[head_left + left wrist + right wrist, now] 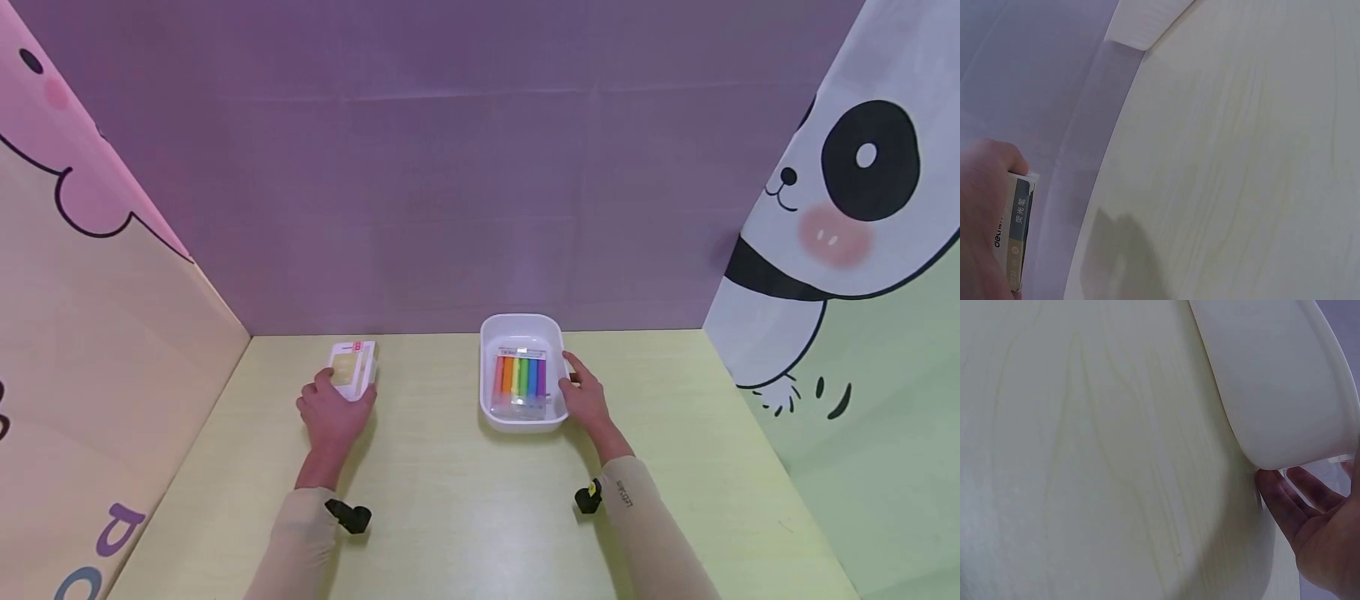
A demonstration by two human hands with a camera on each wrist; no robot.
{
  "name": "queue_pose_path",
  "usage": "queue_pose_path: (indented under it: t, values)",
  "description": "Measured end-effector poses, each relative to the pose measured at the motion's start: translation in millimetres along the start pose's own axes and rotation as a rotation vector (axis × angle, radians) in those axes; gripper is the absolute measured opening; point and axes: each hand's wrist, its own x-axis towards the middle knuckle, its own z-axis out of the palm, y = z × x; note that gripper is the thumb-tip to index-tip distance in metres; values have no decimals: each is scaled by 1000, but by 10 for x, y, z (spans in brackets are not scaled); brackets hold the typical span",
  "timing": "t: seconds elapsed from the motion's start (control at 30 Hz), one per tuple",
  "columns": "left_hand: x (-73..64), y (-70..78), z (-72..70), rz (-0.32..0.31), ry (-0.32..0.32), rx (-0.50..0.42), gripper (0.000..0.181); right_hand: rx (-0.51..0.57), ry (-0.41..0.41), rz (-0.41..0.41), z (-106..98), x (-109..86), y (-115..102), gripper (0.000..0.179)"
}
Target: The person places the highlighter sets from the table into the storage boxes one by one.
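My left hand (335, 417) grips a small white highlighter box (352, 367) at the left back of the table, thumb on one side and fingers on the other. In the left wrist view, the box's printed edge (1019, 219) shows beside the hand. A white plastic basin (487, 414) stands near the middle back. Inside it lies a clear pack of rainbow-coloured highlighters (522, 379). My right hand (585, 400) holds the basin's right side, thumb at the rim and fingers against the outer wall, as the right wrist view shows near the basin's lower edge (1272, 394).
The pale wooden table (442, 517) meets a purple back wall (465, 183). A side panel with pink art (90, 183) borders the left, and one with a panda (840, 233) borders the right. Small black cameras sit on both wrists.
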Motion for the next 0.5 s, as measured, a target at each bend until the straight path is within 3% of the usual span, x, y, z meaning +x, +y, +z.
queue_pose_path:
  t: [0.5]
  values:
    - [-94, 198, 29, 37, 15, -23, 79, -3, -1, 17, -8, -14, -16, 54]
